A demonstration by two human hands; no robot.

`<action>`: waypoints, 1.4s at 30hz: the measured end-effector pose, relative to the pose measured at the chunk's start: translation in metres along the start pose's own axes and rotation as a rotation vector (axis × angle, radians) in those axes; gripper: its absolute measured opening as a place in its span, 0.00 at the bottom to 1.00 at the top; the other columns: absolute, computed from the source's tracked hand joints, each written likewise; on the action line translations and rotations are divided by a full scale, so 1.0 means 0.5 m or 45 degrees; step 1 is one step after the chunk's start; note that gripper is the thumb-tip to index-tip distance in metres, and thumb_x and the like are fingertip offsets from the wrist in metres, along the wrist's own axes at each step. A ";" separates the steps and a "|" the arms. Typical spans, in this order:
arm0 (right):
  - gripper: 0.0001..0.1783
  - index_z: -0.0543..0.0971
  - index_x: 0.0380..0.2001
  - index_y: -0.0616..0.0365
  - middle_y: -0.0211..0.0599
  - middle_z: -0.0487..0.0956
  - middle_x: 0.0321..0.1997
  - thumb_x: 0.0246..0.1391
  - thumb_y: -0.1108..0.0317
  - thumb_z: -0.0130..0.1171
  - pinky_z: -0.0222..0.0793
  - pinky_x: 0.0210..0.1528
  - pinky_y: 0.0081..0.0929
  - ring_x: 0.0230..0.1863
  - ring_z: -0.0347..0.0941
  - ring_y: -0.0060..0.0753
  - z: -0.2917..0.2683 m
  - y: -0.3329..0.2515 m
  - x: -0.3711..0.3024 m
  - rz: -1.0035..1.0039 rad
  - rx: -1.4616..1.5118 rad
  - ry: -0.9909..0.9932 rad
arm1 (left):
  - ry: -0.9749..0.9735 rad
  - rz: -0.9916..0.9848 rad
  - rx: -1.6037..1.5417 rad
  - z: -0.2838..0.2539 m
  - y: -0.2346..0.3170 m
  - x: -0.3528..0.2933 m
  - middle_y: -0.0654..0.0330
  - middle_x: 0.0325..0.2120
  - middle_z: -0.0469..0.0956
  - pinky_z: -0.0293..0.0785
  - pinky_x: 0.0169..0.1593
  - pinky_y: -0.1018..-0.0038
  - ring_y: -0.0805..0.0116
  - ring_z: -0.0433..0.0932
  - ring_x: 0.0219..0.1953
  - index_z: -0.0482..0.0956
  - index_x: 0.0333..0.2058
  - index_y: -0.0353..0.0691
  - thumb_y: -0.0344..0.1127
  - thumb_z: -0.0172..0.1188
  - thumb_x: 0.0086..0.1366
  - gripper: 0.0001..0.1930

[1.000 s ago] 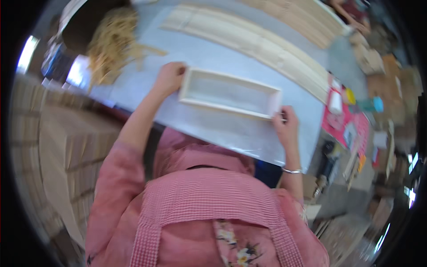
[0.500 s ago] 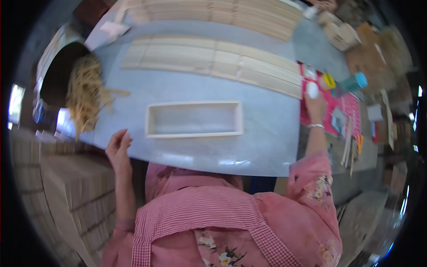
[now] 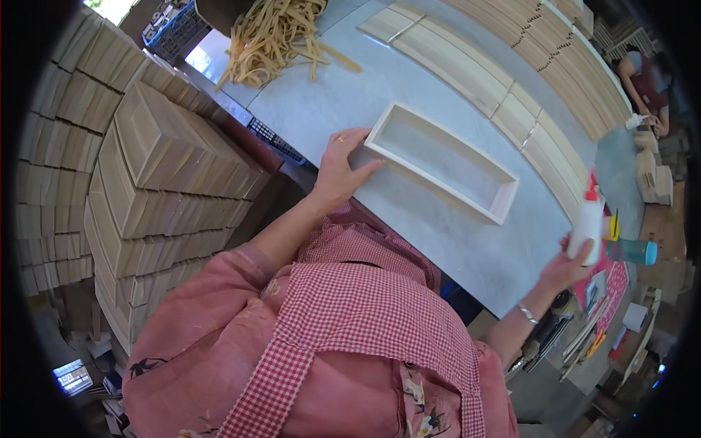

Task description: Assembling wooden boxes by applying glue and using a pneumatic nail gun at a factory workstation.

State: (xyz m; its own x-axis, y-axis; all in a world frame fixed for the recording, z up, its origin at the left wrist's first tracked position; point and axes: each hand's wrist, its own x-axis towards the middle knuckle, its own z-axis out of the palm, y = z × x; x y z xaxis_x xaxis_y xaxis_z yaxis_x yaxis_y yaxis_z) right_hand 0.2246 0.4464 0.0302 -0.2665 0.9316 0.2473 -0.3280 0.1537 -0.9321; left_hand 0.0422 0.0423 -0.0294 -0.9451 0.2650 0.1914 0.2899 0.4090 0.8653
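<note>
A pale wooden rectangular frame [image 3: 442, 161], open like a shallow box, lies on the grey tabletop [image 3: 343, 95]. My left hand [image 3: 340, 168] rests flat on the table with its fingertips against the frame's near left corner, holding nothing. My right hand [image 3: 564, 269] is at the table's right edge, closed around a white squeeze bottle with a red tip [image 3: 587, 223], held upright above the table.
Flat wooden slats [image 3: 475, 69] lie in rows across the far side of the table. A heap of thin wood strips [image 3: 274, 33] sits at the far left. Stacks of finished wooden boxes [image 3: 139, 168] stand to my left. Another person [image 3: 642, 73] works at the far right.
My left hand came up from the table edge to the frame's corner. My right hand brought the white bottle back from the red clutter at the right. The view swung left.
</note>
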 end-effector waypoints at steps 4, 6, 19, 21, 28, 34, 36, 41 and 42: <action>0.28 0.72 0.56 0.60 0.45 0.76 0.48 0.54 0.61 0.65 0.74 0.27 0.24 0.38 0.75 0.35 0.128 -0.002 -0.210 0.164 -0.132 -0.370 | 0.090 0.198 0.102 0.011 -0.041 0.014 0.57 0.56 0.77 0.69 0.63 0.67 0.57 0.69 0.60 0.81 0.54 0.39 0.31 0.73 0.55 0.26; 0.30 0.72 0.56 0.59 0.43 0.75 0.50 0.51 0.60 0.65 0.73 0.26 0.23 0.41 0.74 0.36 0.173 0.004 -0.285 0.111 -0.256 -0.571 | 0.101 0.215 0.095 0.012 -0.046 0.017 0.57 0.55 0.77 0.69 0.63 0.66 0.56 0.68 0.60 0.82 0.53 0.38 0.31 0.73 0.55 0.25; 0.34 0.68 0.59 0.55 0.42 0.73 0.57 0.50 0.69 0.71 0.73 0.57 0.36 0.55 0.72 0.43 0.287 0.006 -0.374 -0.048 -0.427 -1.046 | 0.136 0.275 0.121 0.003 -0.043 0.012 0.58 0.53 0.78 0.69 0.63 0.64 0.54 0.67 0.61 0.85 0.48 0.39 0.32 0.74 0.54 0.21; 0.34 0.68 0.59 0.55 0.42 0.73 0.57 0.50 0.70 0.71 0.73 0.57 0.36 0.55 0.72 0.43 0.291 0.008 -0.371 -0.079 -0.447 -1.065 | 0.134 0.263 0.120 0.000 -0.040 0.012 0.58 0.53 0.78 0.69 0.63 0.65 0.54 0.67 0.62 0.85 0.49 0.40 0.32 0.73 0.54 0.21; 0.33 0.68 0.58 0.55 0.42 0.73 0.56 0.50 0.72 0.71 0.74 0.55 0.35 0.53 0.73 0.43 0.312 0.015 -0.353 -0.236 -0.523 -1.095 | 0.129 0.255 0.124 0.002 -0.042 0.011 0.60 0.54 0.78 0.70 0.63 0.66 0.56 0.66 0.63 0.86 0.50 0.41 0.32 0.73 0.56 0.21; 0.34 0.69 0.55 0.57 0.40 0.76 0.49 0.46 0.71 0.74 0.74 0.46 0.31 0.45 0.75 0.39 0.356 0.029 -0.331 -0.405 -0.535 -0.988 | 0.128 0.242 0.122 0.000 -0.037 0.010 0.60 0.54 0.78 0.70 0.63 0.66 0.56 0.66 0.63 0.86 0.50 0.41 0.31 0.73 0.56 0.21; 0.33 0.70 0.55 0.57 0.40 0.76 0.49 0.46 0.71 0.74 0.74 0.46 0.31 0.44 0.75 0.38 0.370 0.036 -0.323 -0.421 -0.542 -0.967 | 0.128 0.250 0.119 0.000 -0.036 0.010 0.59 0.54 0.78 0.69 0.64 0.65 0.56 0.66 0.63 0.86 0.50 0.41 0.31 0.73 0.56 0.21; 0.32 0.70 0.54 0.57 0.40 0.76 0.48 0.47 0.70 0.74 0.74 0.45 0.30 0.43 0.75 0.37 0.388 0.043 -0.309 -0.440 -0.567 -0.908 | 0.127 0.254 0.113 0.000 -0.037 0.010 0.59 0.53 0.78 0.69 0.64 0.64 0.55 0.66 0.64 0.86 0.50 0.40 0.31 0.73 0.56 0.21; 0.32 0.70 0.54 0.58 0.40 0.76 0.48 0.47 0.70 0.74 0.74 0.45 0.30 0.43 0.75 0.37 0.389 0.042 -0.307 -0.431 -0.569 -0.902 | 0.128 0.253 0.111 0.001 -0.038 0.009 0.59 0.54 0.78 0.69 0.65 0.64 0.55 0.66 0.64 0.86 0.50 0.40 0.31 0.73 0.56 0.20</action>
State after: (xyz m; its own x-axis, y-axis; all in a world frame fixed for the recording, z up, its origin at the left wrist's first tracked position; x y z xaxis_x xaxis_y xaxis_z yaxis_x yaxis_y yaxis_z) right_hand 0.0822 0.2423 0.0241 -0.7642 0.4148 0.4939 -0.1466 0.6340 -0.7593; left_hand 0.0326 0.0363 -0.0453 -0.8772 0.2611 0.4029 0.4794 0.4324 0.7637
